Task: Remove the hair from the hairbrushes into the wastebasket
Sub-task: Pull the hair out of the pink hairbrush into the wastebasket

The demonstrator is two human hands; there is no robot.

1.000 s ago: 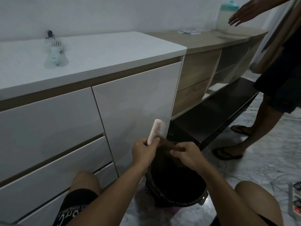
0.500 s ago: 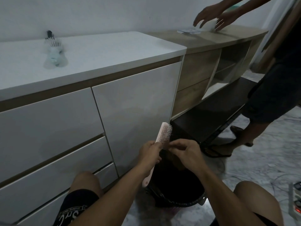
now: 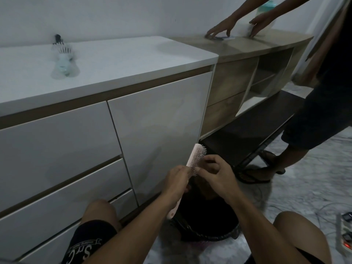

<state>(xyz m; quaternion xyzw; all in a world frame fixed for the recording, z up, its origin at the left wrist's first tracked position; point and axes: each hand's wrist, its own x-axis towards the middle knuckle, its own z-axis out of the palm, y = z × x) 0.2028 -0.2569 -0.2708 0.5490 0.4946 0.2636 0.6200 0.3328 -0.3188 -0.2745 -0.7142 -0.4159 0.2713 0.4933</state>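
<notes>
Two hands work above the black wastebasket (image 3: 209,232). The left hand (image 3: 176,182) grips the pink hairbrush (image 3: 196,159). The right hand (image 3: 216,173) pinches at its bristles.

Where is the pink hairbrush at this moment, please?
In the head view, low centre: the pink hairbrush is held in the left hand, the right hand at its bristles, above the black wastebasket.
</notes>
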